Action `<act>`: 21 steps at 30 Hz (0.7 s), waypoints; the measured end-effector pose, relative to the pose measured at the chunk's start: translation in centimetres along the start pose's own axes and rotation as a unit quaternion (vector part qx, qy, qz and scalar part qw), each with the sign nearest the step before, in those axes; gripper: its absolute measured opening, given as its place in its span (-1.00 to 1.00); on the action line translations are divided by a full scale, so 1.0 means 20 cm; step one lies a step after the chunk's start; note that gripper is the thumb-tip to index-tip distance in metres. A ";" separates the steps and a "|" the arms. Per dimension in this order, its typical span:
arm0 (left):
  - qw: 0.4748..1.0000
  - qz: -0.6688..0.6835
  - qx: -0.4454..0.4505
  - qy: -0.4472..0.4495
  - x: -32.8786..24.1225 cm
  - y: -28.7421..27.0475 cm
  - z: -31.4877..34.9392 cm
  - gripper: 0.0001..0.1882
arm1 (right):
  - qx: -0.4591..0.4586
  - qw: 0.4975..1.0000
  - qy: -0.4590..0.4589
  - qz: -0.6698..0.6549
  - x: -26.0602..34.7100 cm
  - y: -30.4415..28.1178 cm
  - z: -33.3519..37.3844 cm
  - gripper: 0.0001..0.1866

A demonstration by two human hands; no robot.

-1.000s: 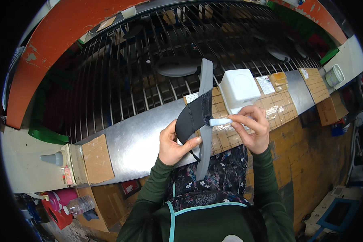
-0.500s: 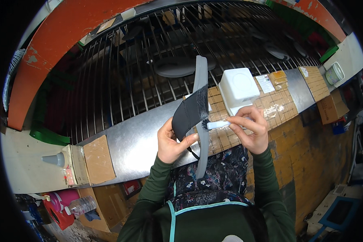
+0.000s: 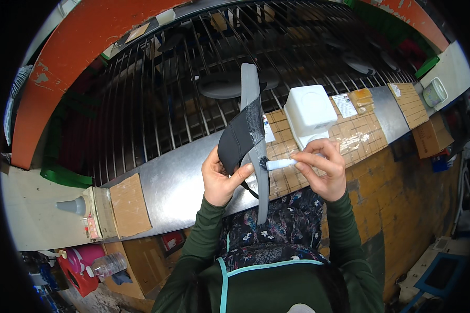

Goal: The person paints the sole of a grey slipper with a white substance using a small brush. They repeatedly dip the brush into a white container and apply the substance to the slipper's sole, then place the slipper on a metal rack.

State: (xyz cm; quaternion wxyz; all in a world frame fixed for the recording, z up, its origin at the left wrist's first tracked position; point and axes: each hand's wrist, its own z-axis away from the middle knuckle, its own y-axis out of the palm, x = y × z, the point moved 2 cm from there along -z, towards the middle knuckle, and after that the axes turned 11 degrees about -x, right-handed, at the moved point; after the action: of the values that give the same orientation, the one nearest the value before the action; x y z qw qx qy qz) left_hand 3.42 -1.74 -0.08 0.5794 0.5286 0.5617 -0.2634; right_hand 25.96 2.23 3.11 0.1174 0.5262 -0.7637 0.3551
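Your left hand (image 3: 222,180) has the sandal (image 3: 262,190), grey sole with a black upper (image 3: 243,133). Grip's part-open, curled round it: thumb lies near the sole edge, the other fingers go behind the upper, mostly hidden. Can't tell how hard they press.

Sandal is up in front of you over the near edge of the metal bench top (image 3: 177,180), standing on edge, toe-to-heel line running away from you and leaning slightly left at the far end. A black strap hangs below the upper, near your thumb.

Your right hand (image 3: 324,169) pinches the brush (image 3: 281,164) by the end of its pale handle. Thumb and index are closed on it, remaining fingers bent loosely. Brush points left, dark bristles at the sole's right side, just below the upper's lower corner. They look to be touching; can't confirm from this angle.

White container (image 3: 310,112) sits just beyond your right hand, on the cardboard sheet (image 3: 357,136). Dark roller rack (image 3: 156,117) runs behind the bench.
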 end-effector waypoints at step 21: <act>0.998 0.022 -0.057 0.026 0.03 -0.03 -0.03 -0.59 | 0.025 0.999 0.011 -0.041 0.04 0.02 0.07 -0.78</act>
State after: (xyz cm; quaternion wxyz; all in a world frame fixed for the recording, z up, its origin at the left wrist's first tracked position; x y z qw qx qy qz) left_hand 2.80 -1.20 -0.64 0.5993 0.5136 0.5792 -0.2038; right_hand 25.46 0.73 2.39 0.1271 0.5556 -0.7313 0.3747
